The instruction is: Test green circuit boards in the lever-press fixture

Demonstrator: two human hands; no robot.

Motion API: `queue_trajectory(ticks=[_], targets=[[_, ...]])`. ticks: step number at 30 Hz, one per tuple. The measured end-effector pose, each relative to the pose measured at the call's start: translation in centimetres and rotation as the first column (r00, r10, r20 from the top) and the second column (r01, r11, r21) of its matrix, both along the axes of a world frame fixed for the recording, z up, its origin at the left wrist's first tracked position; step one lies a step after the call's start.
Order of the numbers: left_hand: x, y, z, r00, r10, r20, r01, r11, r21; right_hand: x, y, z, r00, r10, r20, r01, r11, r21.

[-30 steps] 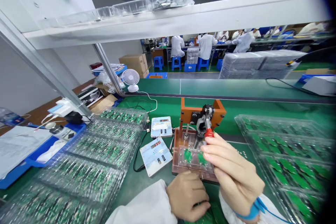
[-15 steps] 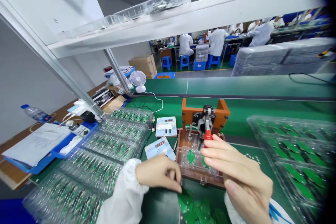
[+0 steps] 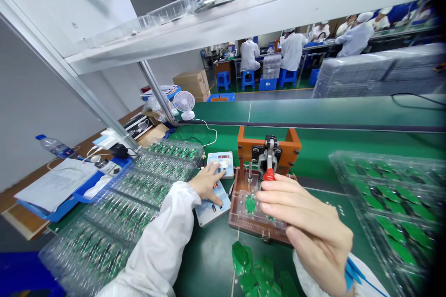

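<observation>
My left hand (image 3: 208, 184) is open, its fingers spread over the nearer of two small white boxes with red digits; its fingertips seem to rest on that near box (image 3: 211, 213). The far box (image 3: 228, 162) lies just beyond. Flat and stretched out, the fingers of my right hand (image 3: 310, 216) lie against the red handle (image 3: 268, 175) of a toggle clamp on an orange-framed fixture (image 3: 293, 141). A green circuit board (image 3: 250, 204) sits under the fixture's clear plate; my right hand partly covers a second. Loose green boards (image 3: 248, 271) lie in front.
Clear trays (image 3: 130, 202) of boards stand at the left. Another clear tray (image 3: 386, 195) with green boards is at the right. A white fan (image 3: 184, 102) stands at the back, under a shelf (image 3: 209, 23). Several people in white work in the background.
My left hand has moved from beside the loose boards, up and left to the near box, and its fingers have spread. My right hand stays at the red handle.
</observation>
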State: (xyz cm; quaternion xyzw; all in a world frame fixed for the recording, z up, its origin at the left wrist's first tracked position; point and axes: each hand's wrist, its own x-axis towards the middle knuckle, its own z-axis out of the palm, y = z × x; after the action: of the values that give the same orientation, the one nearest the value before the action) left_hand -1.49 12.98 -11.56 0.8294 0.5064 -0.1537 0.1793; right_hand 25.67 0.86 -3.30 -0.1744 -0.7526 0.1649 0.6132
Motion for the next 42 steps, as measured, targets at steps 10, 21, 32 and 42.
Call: queue_trajectory(ticks=[10,21,32,42], targets=[[-0.3,0.1,-0.7,1.0,-0.005,-0.001,0.005,1.0,-0.002,0.1,0.0,-0.4,1.0,-0.003,0.006,0.003,1.0,0.005],[-1.8,-0.2,0.5,0.998,0.06,-0.02,-0.061,0.997,-0.036,-0.1,0.4,-0.4,1.0,-0.02,-0.005,0.02,0.998,0.051],[-2.3,-0.2,-0.1,0.999,0.038,-0.009,-0.038,0.998,-0.049,-0.3,0.3,-0.5,0.998,-0.053,-0.02,0.054,0.996,0.07],[-1.7,0.2,-0.6,0.998,0.049,-0.036,-0.051,0.997,-0.053,-0.7,0.3,-1.4,0.995,-0.063,-0.073,0.068,0.996,0.058]])
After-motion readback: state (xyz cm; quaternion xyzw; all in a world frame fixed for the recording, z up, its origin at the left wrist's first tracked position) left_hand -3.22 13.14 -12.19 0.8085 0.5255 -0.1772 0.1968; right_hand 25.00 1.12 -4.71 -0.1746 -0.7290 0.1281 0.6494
